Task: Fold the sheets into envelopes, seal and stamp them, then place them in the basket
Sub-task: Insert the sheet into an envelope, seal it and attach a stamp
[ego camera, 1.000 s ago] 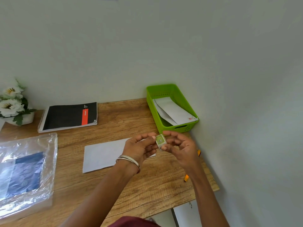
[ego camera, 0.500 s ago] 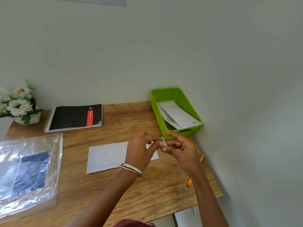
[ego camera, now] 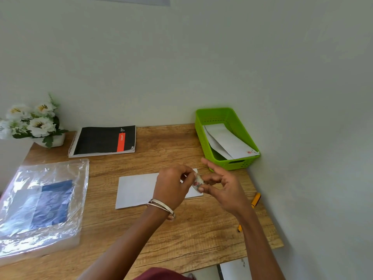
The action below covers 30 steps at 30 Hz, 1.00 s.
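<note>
A white envelope (ego camera: 137,188) lies flat on the wooden table (ego camera: 181,235), partly hidden by my hands. Above its right end both hands pinch a small stamp (ego camera: 198,181) with a flower print. My left hand (ego camera: 173,186), with bangles at the wrist, holds its left edge with curled fingers. My right hand (ego camera: 224,186) holds the stamp between thumb and a finger, the other fingers spread. The green basket (ego camera: 236,164) at the back right holds white envelopes (ego camera: 228,142), one with a red stamp.
A black spiral notebook (ego camera: 105,140) lies at the back. White flowers in a pot (ego camera: 34,124) stand at the back left. A clear plastic pack of sheets (ego camera: 40,205) covers the left side. A yellow pen (ego camera: 255,200) lies near the right edge, beside the wall.
The stamp has turned from flat-on to edge-on and then to showing its printed face. Both hands have stayed together above the envelope's right end. The camera has tilted slightly.
</note>
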{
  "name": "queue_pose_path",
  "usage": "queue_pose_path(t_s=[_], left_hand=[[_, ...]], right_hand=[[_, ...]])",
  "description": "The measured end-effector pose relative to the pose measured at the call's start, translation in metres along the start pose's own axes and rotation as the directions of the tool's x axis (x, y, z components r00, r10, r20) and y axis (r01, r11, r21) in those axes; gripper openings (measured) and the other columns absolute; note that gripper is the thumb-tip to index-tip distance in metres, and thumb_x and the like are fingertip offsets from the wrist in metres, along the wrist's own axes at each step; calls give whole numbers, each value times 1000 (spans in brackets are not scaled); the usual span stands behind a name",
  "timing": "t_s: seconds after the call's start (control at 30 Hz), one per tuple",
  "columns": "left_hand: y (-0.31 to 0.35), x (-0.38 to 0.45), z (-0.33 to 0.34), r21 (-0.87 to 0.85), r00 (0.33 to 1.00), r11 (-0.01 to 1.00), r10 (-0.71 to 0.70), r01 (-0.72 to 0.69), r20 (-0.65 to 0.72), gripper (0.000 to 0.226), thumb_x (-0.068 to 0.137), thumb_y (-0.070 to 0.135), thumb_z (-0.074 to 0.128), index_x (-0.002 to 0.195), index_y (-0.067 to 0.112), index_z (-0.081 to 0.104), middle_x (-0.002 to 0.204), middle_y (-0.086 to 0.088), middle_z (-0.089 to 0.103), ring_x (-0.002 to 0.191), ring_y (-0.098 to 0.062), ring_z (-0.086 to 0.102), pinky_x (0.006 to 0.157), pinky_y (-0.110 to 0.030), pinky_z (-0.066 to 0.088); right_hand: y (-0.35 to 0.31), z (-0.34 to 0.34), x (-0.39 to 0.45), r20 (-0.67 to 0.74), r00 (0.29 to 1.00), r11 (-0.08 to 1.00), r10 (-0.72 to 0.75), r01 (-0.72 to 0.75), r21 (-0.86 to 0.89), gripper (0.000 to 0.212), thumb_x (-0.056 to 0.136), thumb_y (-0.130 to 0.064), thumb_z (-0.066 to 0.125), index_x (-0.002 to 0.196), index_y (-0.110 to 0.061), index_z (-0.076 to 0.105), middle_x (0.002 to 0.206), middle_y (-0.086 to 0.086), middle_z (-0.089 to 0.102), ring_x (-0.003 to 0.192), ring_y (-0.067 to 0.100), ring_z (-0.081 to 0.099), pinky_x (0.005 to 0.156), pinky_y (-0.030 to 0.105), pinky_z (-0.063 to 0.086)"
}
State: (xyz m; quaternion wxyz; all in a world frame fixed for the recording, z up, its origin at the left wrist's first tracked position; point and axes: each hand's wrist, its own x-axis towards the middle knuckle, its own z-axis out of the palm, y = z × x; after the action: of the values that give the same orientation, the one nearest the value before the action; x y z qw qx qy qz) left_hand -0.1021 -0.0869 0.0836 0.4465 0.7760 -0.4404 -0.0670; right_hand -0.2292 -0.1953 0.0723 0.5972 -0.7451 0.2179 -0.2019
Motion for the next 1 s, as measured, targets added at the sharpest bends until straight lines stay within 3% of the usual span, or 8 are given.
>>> queue_pose_path(t_s=[0.17, 0.27, 0.37, 0.57, 0.8, 0.87, 0.93, 1.0], left_hand=[[-7, 2, -3, -102, 985, 981, -161, 166, 55, 11, 86, 19, 63, 78, 17, 71, 72, 7, 69, 65, -4, 61, 58, -11, 46], [-10, 4, -5, -248, 943, 910, -317, 332, 96, 12, 87, 15, 61, 81, 12, 71, 71, 0, 71, 61, -8, 66, 58, -24, 55], [-11, 5, -9, -350, 888, 816, -435, 460, 152, 13, 88, 14, 60, 84, 7, 70, 75, -4, 72, 60, -6, 67, 55, -20, 54], [-13, 5, -14, -571, 733, 490, -589, 658, 340, 18, 90, 14, 59, 90, -2, 67, 84, -12, 73, 62, -16, 68, 59, -28, 53], [-15, 4, -14, -645, 675, 364, -660, 672, 330, 12, 92, 16, 56, 89, 10, 65, 83, -4, 70, 62, -15, 69, 60, -27, 54], [-16, 4, -14, -650, 671, 361, -670, 669, 318, 12, 93, 16, 55, 90, 11, 65, 85, -3, 70, 63, -16, 70, 61, -28, 54], [-16, 3, -13, -656, 672, 360, -673, 664, 311, 12, 93, 17, 54, 91, 11, 65, 85, -4, 71, 63, -16, 70, 61, -28, 54], [-15, 2, -11, -659, 674, 364, -675, 659, 301, 13, 93, 18, 54, 92, 10, 65, 85, -6, 72, 62, -15, 69, 61, -28, 54]], right_hand=[[-6, 1, 2, 24, 999, 999, -28, 29, -33, 76, 78, -6, 74, 143, -23, 37, 91, 6, 74, 102, 14, 65, 89, 12, 45], [-5, 1, 3, 44, 999, 998, -27, 29, -48, 77, 82, -9, 72, 145, -27, 33, 93, 3, 73, 104, 8, 63, 93, 12, 41], [0, 0, 5, 64, 998, 997, -28, 32, -69, 76, 84, -9, 69, 146, -32, 31, 92, 6, 70, 100, 14, 63, 94, 10, 38], [8, -4, 4, 69, 997, 993, -19, 27, -115, 74, 85, -9, 69, 142, -42, 35, 93, 4, 68, 94, 15, 61, 92, 29, 44], [14, -23, -1, -71, 995, 941, 74, -93, -327, 63, 87, -11, 66, 135, -43, 39, 103, -6, 68, 95, 0, 59, 78, 9, 41], [20, -31, -1, -140, 982, 859, 125, -177, -480, 62, 88, -13, 64, 141, -34, 38, 108, -3, 66, 103, 10, 60, 87, 22, 46], [25, -39, 1, -219, 959, 653, 181, -284, -702, 59, 91, -17, 59, 143, -29, 36, 118, 0, 64, 112, 20, 58, 96, 36, 40], [28, -41, 2, -268, 943, 427, 198, -329, -842, 52, 92, -16, 54, 140, -26, 38, 117, -1, 64, 111, 22, 58, 97, 36, 33]])
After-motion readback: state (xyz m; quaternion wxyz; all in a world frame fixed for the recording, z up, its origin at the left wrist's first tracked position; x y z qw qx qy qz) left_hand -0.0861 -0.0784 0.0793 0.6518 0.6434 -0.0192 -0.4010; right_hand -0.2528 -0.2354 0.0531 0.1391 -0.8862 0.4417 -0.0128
